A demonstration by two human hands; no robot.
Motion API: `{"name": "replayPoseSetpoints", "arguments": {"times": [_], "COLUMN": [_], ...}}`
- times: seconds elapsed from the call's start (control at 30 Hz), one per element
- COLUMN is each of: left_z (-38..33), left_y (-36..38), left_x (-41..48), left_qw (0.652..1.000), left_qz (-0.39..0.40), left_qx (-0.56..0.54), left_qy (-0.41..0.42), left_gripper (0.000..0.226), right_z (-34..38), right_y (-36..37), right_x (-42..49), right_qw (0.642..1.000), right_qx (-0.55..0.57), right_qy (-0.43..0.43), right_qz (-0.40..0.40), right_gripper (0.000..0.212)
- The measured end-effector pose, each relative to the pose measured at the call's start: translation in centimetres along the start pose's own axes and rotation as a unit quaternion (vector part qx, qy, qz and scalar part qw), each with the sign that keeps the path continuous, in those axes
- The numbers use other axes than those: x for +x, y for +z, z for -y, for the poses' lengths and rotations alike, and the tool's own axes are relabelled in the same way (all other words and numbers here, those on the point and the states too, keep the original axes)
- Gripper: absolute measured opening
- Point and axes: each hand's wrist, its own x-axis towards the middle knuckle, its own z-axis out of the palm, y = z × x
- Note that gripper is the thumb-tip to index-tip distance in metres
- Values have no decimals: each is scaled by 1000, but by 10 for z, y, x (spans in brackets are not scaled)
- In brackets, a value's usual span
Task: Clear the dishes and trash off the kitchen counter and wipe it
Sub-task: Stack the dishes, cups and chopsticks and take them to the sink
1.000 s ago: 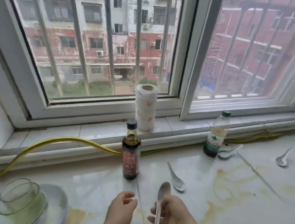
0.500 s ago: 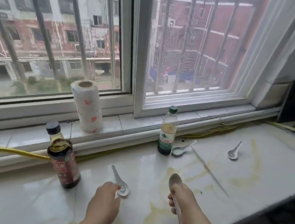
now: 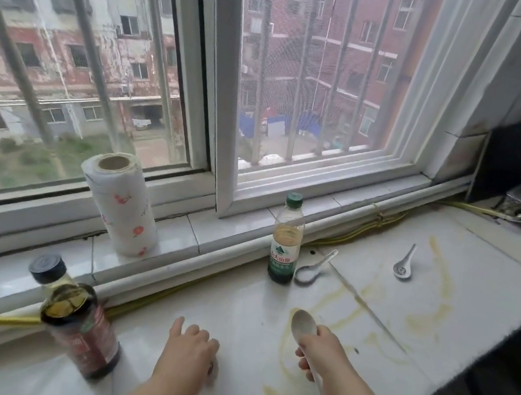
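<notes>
Stained white desk beneath a barred window. From left: dark sauce bottle; left hand over a near spoon, grip not discernible; green-capped bottle with adjacent spoon; right hand gripping a held spoon; far spoon at right. Half a second earlier, the near spoon lay uncovered.
</notes>
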Motion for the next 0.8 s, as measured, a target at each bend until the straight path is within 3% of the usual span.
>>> {"name": "replayPoseSetpoints", "arguments": {"times": [0.1,0.17,0.3,0.47,0.57,0.7,0.8], "left_z": [4,8,3,-16,-23,-36,-50], "left_y": [-4,-2,-5,-23,-27,-32,-36], "left_x": [8,16,36,50,55,68,83], "left_qw": [995,973,863,713,658,628,615], "left_qz": [30,33,14,-2,9,-2,-9], "left_qx": [-79,-206,-460,-648,-693,-703,-705], "left_qy": [-47,-99,-208,-268,-295,-334,-353], "left_gripper": [21,22,12,18,20,20,18], "right_z": [0,-1,5,22,36,56,73], "right_y": [7,8,-2,-18,-27,-37,-43], "right_x": [-1,2,12,30,48,71,90], "right_qw": [1000,1000,999,983,959,907,856], "right_qx": [-1,-4,-41,-159,-254,-383,-473], "right_qy": [-5,-11,-27,-65,-99,-157,-196], "right_qz": [10,9,-18,-66,-77,-74,-68], "right_gripper": [7,9,16,15,14,23,11]}}
